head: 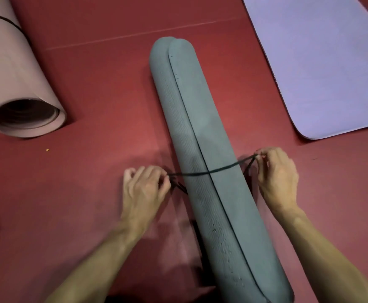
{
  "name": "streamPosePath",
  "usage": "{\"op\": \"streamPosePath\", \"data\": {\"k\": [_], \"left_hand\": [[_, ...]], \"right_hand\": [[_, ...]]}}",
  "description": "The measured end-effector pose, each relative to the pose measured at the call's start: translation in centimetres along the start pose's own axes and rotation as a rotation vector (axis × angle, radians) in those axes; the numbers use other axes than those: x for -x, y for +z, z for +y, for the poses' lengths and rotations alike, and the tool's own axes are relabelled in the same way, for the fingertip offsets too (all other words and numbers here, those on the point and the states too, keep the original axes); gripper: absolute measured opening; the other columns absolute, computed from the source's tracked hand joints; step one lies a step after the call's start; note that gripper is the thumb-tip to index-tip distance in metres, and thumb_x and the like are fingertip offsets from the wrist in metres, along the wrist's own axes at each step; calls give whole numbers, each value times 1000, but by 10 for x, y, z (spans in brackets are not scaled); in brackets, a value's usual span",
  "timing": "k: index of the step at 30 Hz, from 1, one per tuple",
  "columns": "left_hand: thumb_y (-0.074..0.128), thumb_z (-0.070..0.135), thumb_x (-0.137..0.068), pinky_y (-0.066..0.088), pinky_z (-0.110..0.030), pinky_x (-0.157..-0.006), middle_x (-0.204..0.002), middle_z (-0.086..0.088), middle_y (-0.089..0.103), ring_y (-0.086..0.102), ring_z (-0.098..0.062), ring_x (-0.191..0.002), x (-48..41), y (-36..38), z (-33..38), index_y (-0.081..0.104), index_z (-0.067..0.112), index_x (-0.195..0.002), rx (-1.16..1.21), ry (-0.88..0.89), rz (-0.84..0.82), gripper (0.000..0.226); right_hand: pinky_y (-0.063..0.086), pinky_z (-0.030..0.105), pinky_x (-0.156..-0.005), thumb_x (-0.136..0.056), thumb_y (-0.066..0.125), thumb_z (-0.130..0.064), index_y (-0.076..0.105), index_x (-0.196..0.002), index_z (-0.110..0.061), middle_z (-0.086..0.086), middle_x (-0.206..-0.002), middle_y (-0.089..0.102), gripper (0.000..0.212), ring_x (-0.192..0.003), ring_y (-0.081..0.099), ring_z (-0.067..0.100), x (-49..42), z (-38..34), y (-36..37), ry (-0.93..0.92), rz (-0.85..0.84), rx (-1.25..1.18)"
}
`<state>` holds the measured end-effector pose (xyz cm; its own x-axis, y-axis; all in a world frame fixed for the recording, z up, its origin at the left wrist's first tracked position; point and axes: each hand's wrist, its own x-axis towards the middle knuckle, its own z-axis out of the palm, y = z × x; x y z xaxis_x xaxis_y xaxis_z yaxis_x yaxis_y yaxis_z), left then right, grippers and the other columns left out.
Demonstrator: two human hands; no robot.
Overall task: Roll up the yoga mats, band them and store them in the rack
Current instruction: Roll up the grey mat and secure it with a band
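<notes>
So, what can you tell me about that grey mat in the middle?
The grey mat is rolled into a long tube and lies on the red floor, running away from the person, its far end leaning slightly left. It looks like matte foam, with fine wavy ribbing and small nicks near the close end. Its loose outer edge runs lengthwise along the top. A thin black band crosses over it, pinched at each side by the left hand and right hand.

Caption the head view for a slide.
Both hands, left hand and right hand, pinch a black band stretched across a rolled grey mat on the red floor.
</notes>
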<state>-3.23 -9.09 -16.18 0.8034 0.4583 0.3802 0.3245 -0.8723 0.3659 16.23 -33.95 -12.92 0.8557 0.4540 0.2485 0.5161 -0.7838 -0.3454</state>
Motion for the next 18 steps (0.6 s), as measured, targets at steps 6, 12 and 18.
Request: {"op": "streamPosePath", "data": {"k": [6, 12, 18], "left_hand": [[71, 22, -97, 40, -40, -90, -93, 7, 72, 65, -20, -83, -43, -8, 11, 72, 20, -88, 12, -67, 19, 9], [63, 30, -101, 36, -21, -108, -147, 5, 55, 51, -12, -134, -40, -14, 38, 61, 20, -134, 391, -392, -31, 35], [51, 40, -103, 30, -40, -125, -163, -3, 43, 33, -17, -154, -69, -7, 49, 54, 19, -151, 344, 21, -129, 52]], "right_hand": [[48, 44, -83, -102, 65, -19, 72, -107, -15, 0, -123, 68, 10, -102, 59, 27, -37, -29, -2, -305, -22, -34], [41, 25, -112, -103, 63, -15, 65, -136, -17, -5, -148, 57, 33, -133, 54, 16, -32, -60, -11, -249, -159, -274], [31, 41, -124, -108, 48, -24, 60, -145, -11, 8, -160, 45, 41, -150, 39, 25, -36, -94, -2, -474, -276, -295]]}}
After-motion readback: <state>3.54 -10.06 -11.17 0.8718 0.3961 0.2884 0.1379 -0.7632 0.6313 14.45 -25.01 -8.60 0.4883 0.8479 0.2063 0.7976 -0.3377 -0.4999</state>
